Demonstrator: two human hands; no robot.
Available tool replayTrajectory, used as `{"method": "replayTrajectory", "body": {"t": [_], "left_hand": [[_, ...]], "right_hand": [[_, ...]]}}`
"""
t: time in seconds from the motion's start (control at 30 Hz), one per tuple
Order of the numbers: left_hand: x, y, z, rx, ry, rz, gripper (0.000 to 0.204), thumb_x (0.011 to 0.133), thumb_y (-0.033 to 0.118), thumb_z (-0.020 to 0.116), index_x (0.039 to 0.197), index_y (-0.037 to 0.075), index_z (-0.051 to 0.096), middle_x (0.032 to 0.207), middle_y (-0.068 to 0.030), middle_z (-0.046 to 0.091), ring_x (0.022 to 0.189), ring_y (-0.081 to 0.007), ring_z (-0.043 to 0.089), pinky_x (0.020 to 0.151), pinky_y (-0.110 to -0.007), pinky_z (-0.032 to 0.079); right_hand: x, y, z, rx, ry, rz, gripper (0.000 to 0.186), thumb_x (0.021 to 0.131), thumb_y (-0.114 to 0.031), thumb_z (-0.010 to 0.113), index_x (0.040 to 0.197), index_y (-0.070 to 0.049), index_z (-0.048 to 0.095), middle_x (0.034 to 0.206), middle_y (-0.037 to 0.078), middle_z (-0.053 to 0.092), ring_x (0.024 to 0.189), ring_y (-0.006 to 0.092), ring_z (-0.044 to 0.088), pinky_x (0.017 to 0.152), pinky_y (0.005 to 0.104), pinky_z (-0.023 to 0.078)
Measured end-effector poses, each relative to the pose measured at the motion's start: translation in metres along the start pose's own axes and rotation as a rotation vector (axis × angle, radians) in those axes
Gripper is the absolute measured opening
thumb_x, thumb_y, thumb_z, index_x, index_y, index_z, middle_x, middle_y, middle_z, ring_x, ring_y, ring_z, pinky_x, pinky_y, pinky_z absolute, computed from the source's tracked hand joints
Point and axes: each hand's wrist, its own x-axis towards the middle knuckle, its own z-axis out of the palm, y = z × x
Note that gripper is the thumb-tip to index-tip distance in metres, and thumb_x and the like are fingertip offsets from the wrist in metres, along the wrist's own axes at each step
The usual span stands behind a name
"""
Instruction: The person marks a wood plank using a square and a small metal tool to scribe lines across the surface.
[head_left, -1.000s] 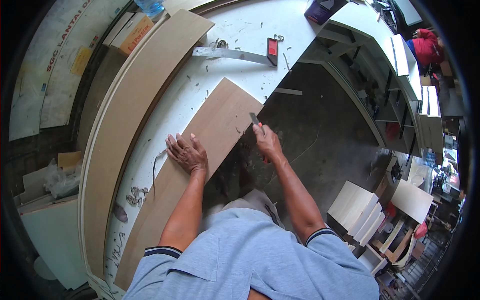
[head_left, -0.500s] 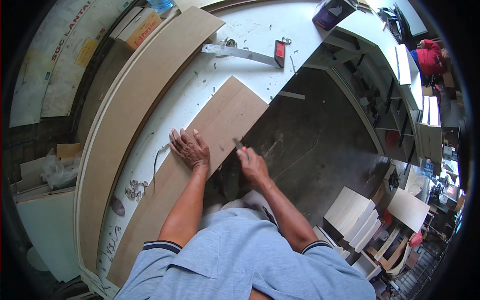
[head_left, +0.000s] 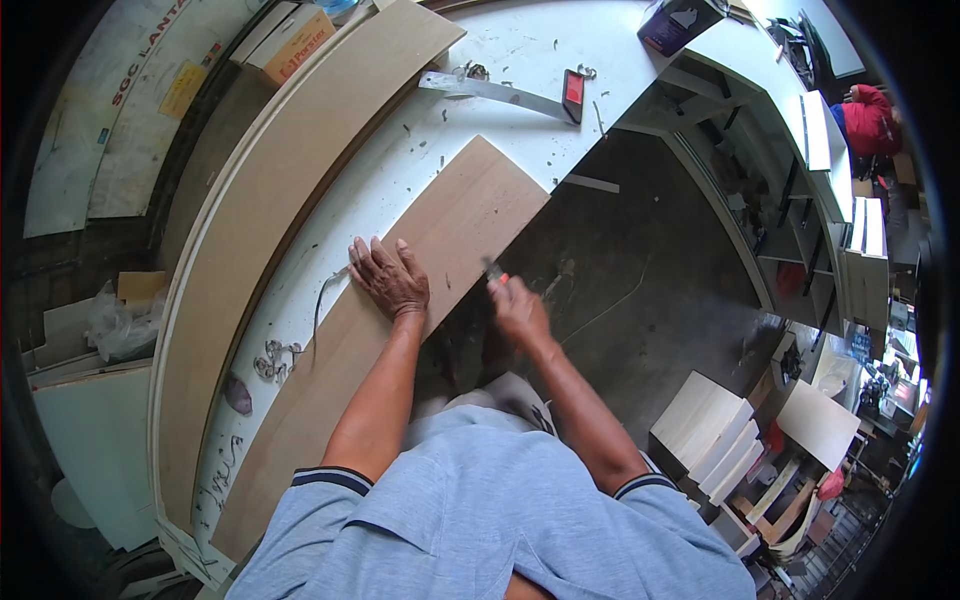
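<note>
A long light-brown wooden board (head_left: 465,215) lies at a slant across the white worktop (head_left: 400,155). My left hand (head_left: 392,280) rests flat on the board near its far-side edge, fingers stretched out. On the near right side, my right hand (head_left: 521,312) is closed around a small utility knife (head_left: 493,268) with an orange part. The knife's tip is at the board's right edge; whether it touches is too small to tell. A thin dark strip (head_left: 320,305) curls beside the board, left of my left hand.
A try square (head_left: 510,97) with a red-and-black stock lies beyond the board, near scattered shavings. Another long brown panel (head_left: 300,190) runs along the left. A dark tin (head_left: 680,22) stands at the far end. Stacked pale panels (head_left: 700,425) sit on the floor at right.
The whole view has shifted slightly, so the board and both hands appear higher and farther right. Relative to the board, my right hand and the knife have moved only a little along its edge.
</note>
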Motion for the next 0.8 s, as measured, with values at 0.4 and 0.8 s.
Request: {"method": "replayTrajectory", "body": {"t": [0.4,0.8], "left_hand": [[-0.002,-0.008,-0.001,-0.130,-0.001,-0.003,0.051,0.106,0.043,0.048,0.135,0.001,0.055,0.150,-0.0226,0.044,0.148,-0.0391,0.033,0.123,-0.057,0.018],[0.004,-0.030,0.003,-0.412,-0.121,-0.060,0.054,0.107,0.045,0.044,0.139,0.003,0.052,0.156,-0.0186,0.038,0.151,-0.0395,0.026,0.124,-0.057,0.013]], "right_hand": [[-0.036,-0.007,0.046,-0.061,-0.045,-0.079,0.047,0.102,-0.051,0.051,0.101,-0.005,0.060,0.090,0.034,0.068,0.089,0.0558,0.065,0.075,0.0633,0.051],[-0.075,-0.018,0.079,0.050,0.055,-0.175,0.048,0.104,-0.050,0.048,0.102,-0.004,0.061,0.086,0.032,0.068,0.090,0.0521,0.067,0.079,0.0605,0.052]]}}
